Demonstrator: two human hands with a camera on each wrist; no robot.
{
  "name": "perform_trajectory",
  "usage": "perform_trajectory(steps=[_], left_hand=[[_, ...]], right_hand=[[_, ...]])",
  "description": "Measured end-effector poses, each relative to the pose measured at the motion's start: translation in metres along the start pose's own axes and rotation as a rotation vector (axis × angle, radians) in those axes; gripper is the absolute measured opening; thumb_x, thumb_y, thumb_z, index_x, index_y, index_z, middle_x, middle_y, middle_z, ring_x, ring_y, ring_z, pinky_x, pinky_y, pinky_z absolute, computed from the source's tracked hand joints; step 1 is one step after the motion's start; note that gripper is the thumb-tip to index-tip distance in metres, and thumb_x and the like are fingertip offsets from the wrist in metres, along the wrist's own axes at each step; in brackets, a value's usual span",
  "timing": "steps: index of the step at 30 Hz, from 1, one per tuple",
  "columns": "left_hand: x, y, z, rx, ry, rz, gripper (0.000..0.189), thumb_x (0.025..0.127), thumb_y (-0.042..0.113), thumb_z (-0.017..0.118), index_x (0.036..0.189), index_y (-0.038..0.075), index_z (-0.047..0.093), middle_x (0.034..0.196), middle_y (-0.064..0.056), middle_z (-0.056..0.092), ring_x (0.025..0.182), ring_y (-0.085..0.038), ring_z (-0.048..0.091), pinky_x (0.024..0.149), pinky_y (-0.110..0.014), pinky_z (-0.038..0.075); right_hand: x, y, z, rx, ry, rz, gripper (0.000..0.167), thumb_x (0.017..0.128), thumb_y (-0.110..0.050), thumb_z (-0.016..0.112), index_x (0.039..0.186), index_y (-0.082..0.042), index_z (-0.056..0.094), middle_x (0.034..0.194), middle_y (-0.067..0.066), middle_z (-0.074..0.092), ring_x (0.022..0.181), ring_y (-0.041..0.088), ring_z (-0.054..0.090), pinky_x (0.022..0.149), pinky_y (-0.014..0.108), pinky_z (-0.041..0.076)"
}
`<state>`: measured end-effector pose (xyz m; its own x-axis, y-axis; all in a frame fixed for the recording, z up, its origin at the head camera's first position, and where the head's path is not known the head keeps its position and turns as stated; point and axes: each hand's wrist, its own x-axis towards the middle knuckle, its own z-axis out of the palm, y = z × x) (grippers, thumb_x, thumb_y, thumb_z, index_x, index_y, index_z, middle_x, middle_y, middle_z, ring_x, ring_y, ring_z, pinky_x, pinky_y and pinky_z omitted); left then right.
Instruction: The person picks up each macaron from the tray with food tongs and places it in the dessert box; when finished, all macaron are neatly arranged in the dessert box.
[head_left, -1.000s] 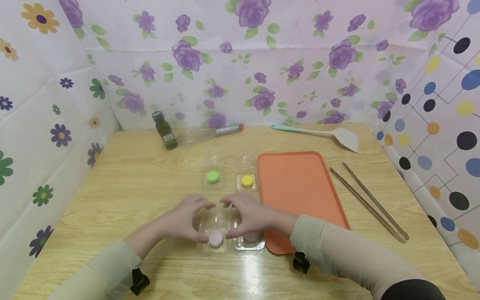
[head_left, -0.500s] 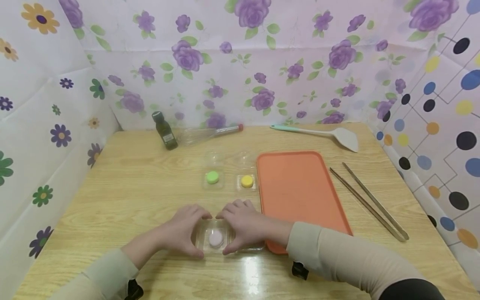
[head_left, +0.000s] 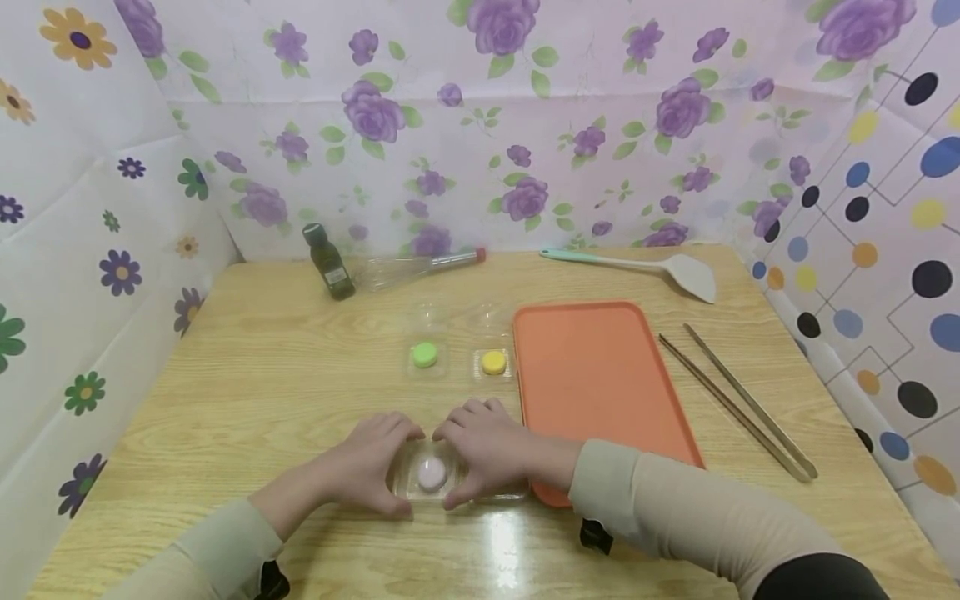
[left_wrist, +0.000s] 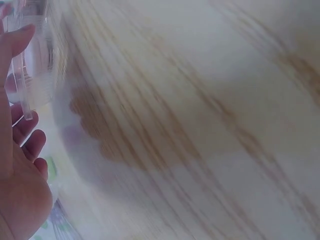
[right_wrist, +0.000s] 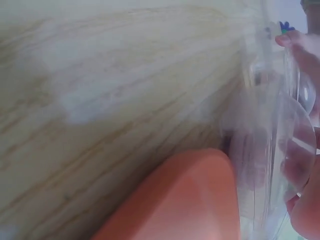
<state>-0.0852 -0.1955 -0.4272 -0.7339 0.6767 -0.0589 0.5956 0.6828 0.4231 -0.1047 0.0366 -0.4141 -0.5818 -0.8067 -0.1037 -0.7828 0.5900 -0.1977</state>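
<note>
A small clear plastic box (head_left: 406, 467) with a pale pink macaron (head_left: 431, 474) inside lies near the table's front, its lid down over the macaron. My left hand (head_left: 369, 467) grips its left side, thumb at the near corner and fingertips at the far edge. From the right, my right hand (head_left: 483, 450) holds the same box in the same way. The left wrist view shows the left thumb by the lid's rim (left_wrist: 25, 95). Partly hidden beneath my right hand is a second clear box (head_left: 504, 497); the right wrist view shows a pinkish macaron (right_wrist: 250, 155) inside it.
Behind the hands, a green macaron (head_left: 424, 355) and a yellow macaron (head_left: 493, 362) sit in clear boxes with raised lids. An orange tray (head_left: 600, 375) lies to the right, then metal tongs (head_left: 738, 400). A dark bottle (head_left: 328, 262), whisk (head_left: 420, 268) and spatula (head_left: 686, 275) lie at the back.
Both hands have come slightly nearer to me and settled along the box's sides. The lid, raised behind the pink macaron a second ago, has come down over it.
</note>
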Motion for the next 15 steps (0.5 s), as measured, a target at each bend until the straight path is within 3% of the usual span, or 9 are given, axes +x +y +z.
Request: perform_trajectory(steps=[6,15], left_hand=[[-0.0014,-0.0012,0.0005,-0.007,0.024,0.004,0.086,0.057,0.051,0.082,0.124,0.011,0.046,0.117,0.004,0.047,0.109,-0.014,0.041,0.096,-0.043,0.034],[-0.0040,-0.0036,0.0002,-0.029,0.049,0.042,0.065,0.068,0.050,0.076,0.116,0.012,0.051,0.114,0.004,0.047,0.107,-0.016,0.042,0.093,-0.044,0.036]], right_hand=[[0.0018,0.0013,-0.0029,0.041,-0.016,0.020,0.074,0.071,-0.067,0.065,0.126,-0.018,0.052,0.116,-0.007,0.053,0.105,0.012,0.041,0.085,0.031,0.032],[0.0031,0.0019,-0.0012,0.025,-0.009,0.011,0.072,0.072,-0.066,0.065,0.126,-0.019,0.053,0.116,-0.007,0.054,0.105,0.012,0.042,0.085,0.031,0.032]])
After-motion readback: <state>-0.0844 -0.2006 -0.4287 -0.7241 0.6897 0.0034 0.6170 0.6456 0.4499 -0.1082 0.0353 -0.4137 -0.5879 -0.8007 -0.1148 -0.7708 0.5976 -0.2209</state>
